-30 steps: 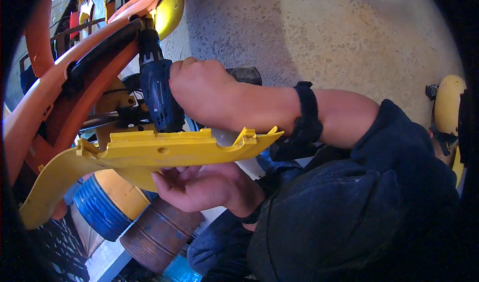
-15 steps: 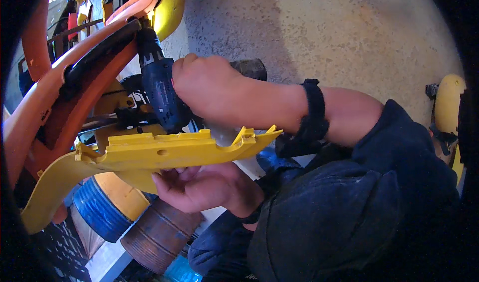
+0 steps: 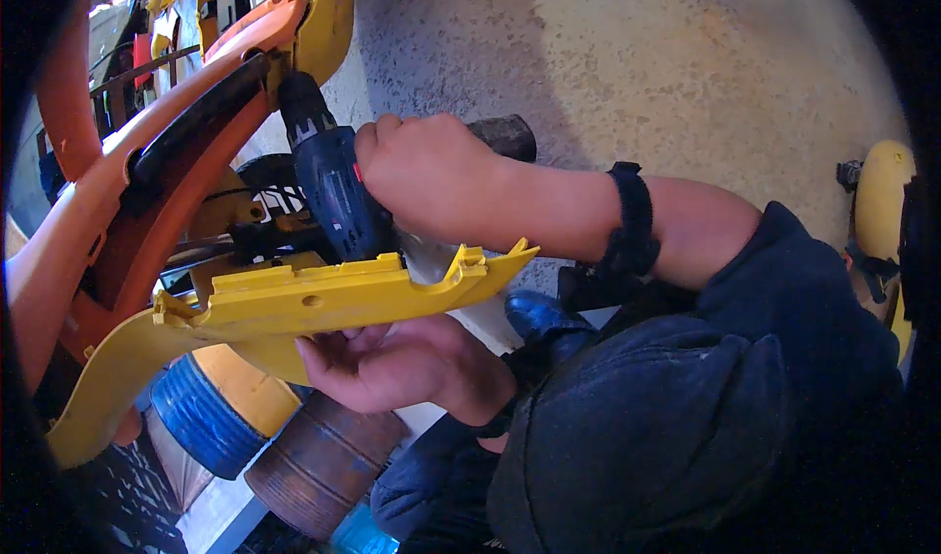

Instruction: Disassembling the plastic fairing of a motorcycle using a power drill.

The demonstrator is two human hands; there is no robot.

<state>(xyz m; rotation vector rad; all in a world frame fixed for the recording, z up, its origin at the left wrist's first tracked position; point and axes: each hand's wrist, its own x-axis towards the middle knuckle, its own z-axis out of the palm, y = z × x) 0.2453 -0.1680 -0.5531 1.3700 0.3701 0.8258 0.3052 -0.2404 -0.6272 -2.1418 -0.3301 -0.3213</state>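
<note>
My right hand (image 3: 421,162) is wrapped round the grip of a dark blue cordless drill (image 3: 338,186). Its black chuck points up and left, close to the joint between an orange fairing (image 3: 147,152) and a yellow panel piece (image 3: 328,25); whether the bit touches it, I cannot tell. Palm up, my left hand (image 3: 397,363) grips a loose yellow plastic panel (image 3: 304,304) from beneath, some fingers hidden behind it. This long curved panel has clips along its upper edge and lies just below the drill's body. Black straps circle both wrists.
Below the panel stand a blue and yellow drum (image 3: 211,417) and a rusty brown drum (image 3: 319,466). A black crate (image 3: 123,495) is at lower left. Worn concrete floor (image 3: 667,74) spreads across the top. Another yellow part (image 3: 882,201) is at far right; dark cloth (image 3: 637,436) fills the lower right.
The drill and my right hand have shifted slightly right and down, so the chuck sits farther from the fairing's joint. My left hand keeps hold of the yellow panel, nearly still.
</note>
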